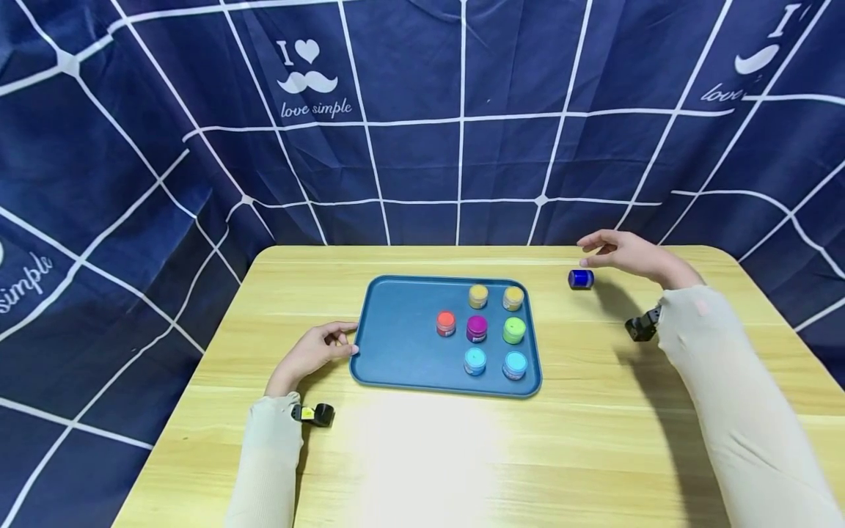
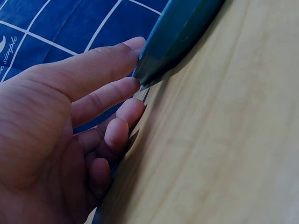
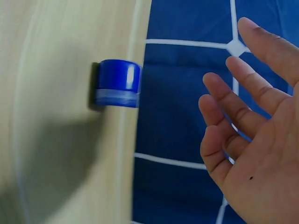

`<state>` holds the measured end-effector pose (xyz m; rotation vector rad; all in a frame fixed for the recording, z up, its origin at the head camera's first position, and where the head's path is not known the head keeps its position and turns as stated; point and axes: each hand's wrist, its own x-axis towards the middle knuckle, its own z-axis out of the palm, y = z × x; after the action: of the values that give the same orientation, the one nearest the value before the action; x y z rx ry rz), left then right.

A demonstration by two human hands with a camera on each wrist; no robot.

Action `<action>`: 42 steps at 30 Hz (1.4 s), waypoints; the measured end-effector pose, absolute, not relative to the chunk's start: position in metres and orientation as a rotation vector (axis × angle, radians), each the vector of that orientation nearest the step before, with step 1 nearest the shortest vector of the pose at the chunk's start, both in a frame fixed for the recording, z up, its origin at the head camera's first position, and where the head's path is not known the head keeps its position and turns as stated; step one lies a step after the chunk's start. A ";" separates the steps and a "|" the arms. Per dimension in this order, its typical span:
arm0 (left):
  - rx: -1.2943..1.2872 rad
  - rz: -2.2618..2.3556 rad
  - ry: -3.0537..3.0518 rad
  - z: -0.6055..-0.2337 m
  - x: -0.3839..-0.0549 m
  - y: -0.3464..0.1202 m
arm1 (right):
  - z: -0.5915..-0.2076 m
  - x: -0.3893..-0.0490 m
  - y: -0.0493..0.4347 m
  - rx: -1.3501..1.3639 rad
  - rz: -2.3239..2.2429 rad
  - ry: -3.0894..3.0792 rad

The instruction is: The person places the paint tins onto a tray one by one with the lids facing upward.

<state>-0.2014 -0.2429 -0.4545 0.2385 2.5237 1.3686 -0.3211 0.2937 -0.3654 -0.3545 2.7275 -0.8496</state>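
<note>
My left hand [image 1: 315, 356] holds the left rim of a blue-green tray [image 1: 396, 352]. In the left wrist view, the thumb and index fingertip meet the tray's edge [image 2: 180, 37], with the other fingers curled below. A small blue jar [image 1: 581, 279] lies on its side on the table, right of the tray. Just above and beyond it, my right hand [image 1: 627, 255] hovers with its fingers loosely spread. The right wrist view shows a gap between that hand [image 3: 257, 116] and the jar [image 3: 119, 81]; nothing is in the hand.
On the tray's right half stand several small jars: red [image 1: 445, 323], purple [image 1: 477, 328], green [image 1: 514, 330], two yellow [image 1: 478, 296] and two light blue [image 1: 474, 361]. A wooden table [image 1: 581, 440] bears the tray. Behind it hangs a dark blue curtain [image 1: 409, 161] with white lines.
</note>
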 end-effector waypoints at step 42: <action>0.229 1.360 2.516 -0.452 -0.203 -0.243 | -0.439 -0.334 0.328 -0.212 -0.996 2.567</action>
<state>-0.2031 -0.2428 -0.4522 0.2288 2.5162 1.3601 -0.3339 0.3279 -0.4386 -0.2118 2.5668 -0.9960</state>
